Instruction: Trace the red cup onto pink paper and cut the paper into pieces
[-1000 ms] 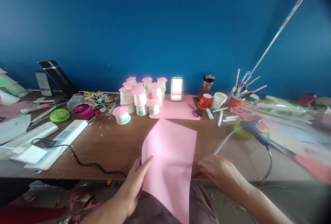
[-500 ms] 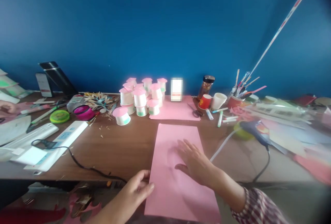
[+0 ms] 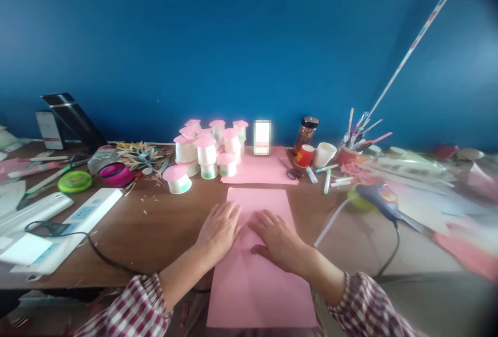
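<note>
A pink sheet of paper lies partly on the brown table, its near end reaching past the front edge. My left hand rests flat over the sheet's left edge, fingers stretched forward. Lying flat on the sheet's upper part, my right hand has its fingers extended and its thumb apart. The two hands are close together, with neither holding anything. Behind the sheet stand several white paper cups with pink tops, some of them stacked.
More pink paper with scissors lies behind. At right are a glue gun, markers, a red cup and a jar. A power strip with a black cord, green tape and wood sticks are at left.
My left hand has moved from the sheet's lower left edge up and forward, flattening beside my right hand. The right hand stays flat on the sheet. The view has shifted slightly.
</note>
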Tool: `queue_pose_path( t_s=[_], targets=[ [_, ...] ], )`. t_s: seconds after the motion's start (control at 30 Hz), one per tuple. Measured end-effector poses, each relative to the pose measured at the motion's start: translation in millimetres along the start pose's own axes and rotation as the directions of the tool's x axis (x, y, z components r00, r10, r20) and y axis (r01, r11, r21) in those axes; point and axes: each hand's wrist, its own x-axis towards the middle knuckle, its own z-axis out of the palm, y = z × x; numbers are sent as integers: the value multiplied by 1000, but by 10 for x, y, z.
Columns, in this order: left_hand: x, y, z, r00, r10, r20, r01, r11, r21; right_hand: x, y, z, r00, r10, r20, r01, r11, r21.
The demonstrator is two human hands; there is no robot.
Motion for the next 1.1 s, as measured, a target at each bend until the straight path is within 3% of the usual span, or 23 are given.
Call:
queue_pose_path(
  t_s=[0.1,0.3,0.5,0.7,0.83,1.1],
  targets=[
    [76,-67,116,999,-23,40,20,998,57,48,34,-5,1000,5,-14,-5,1000,-1],
    [23,-95,132,997,-43,66,37,995,96,119,204,-64,988,148,-33,-149,988,-44],
    [-14,-101,178,999,-45,15,43,991,126,124,308,-58,988,121,-97,-126,991,-51],
    [-20,-145,230,999,-38,-22,41,988,150,97,335,-71,991,107,-85,-111,993,-45],
    [-34,-142,244,998,-32,-50,40,985,166,-112,378,-178,988,113,-101,-115,993,-23],
    [-49,-174,324,985,38,-170,-8,985,173,-918,626,-425,959,253,-130,-251,968,31]
  ],
)
